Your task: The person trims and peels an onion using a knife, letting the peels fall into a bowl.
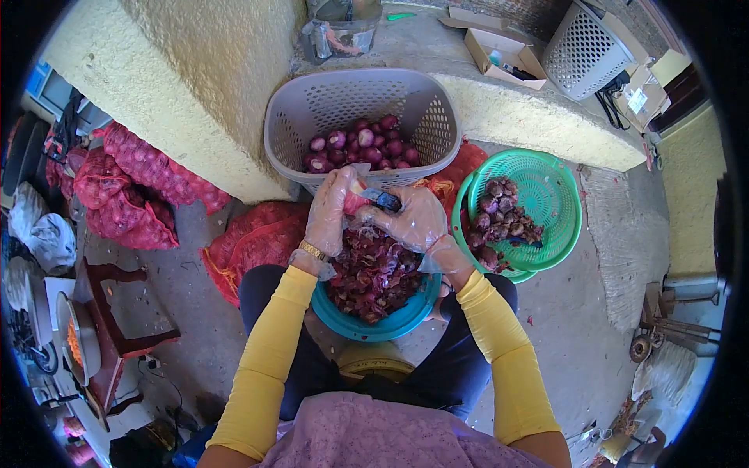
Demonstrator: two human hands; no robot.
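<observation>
In a clear plastic glove, my left hand (329,210) holds a red onion (356,200). My right hand (417,218), gloved too, grips a small dark-handled tool (384,200) against the onion; its blade is hard to make out. Both hands are above a teal basin (374,334) heaped with onion skins (373,281). Beyond them, peeled purple onions (365,140) lie in a grey perforated basket (445,101). To the right, a green colander (563,204) holds unpeeled dark onions (499,210).
Red mesh sacks (261,238) of onions lie left of the basin, with more sacks (117,199) by the pillar (211,86). A wooden stool (117,343) stands at the left. An open cardboard box (507,58) and a grey basket (585,51) rest on the back ledge.
</observation>
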